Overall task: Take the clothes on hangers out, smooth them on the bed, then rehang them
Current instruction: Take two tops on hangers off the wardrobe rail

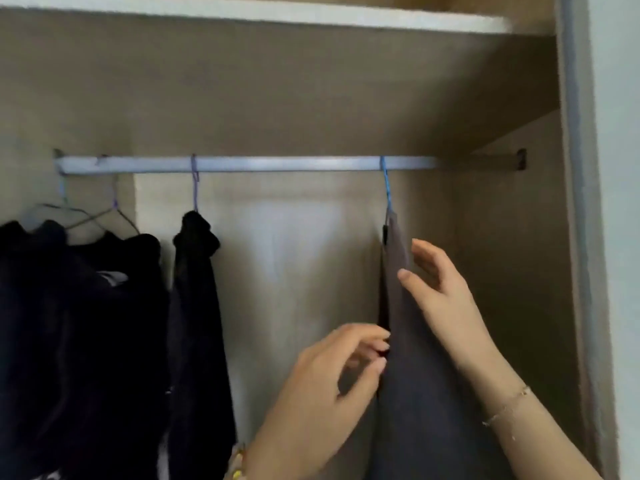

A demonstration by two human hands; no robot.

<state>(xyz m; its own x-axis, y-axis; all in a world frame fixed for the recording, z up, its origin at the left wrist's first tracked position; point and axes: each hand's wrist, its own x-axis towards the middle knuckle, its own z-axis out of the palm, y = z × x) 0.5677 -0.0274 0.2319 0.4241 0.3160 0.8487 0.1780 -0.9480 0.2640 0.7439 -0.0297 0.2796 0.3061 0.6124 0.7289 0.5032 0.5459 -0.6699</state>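
Head view looks into a wardrobe (502, 254). A grey garment (415, 393) hangs on a blue hanger (386, 188), hooked over the rail (277, 164) towards its right end. The left hand (332, 375) is low at the garment's left edge, and its curled fingers (375, 341) pinch the cloth there. The right hand (446, 299) is higher, on the garment's right side. Its fingers are straight and a little spread, and the thumb touches the cloth. A thin bracelet (509, 405) sits on the right wrist. Nearer the middle of the rail, a black garment (197, 306) hangs on a purple hanger (195, 188). More black clothes (69, 323) hang at the left end.
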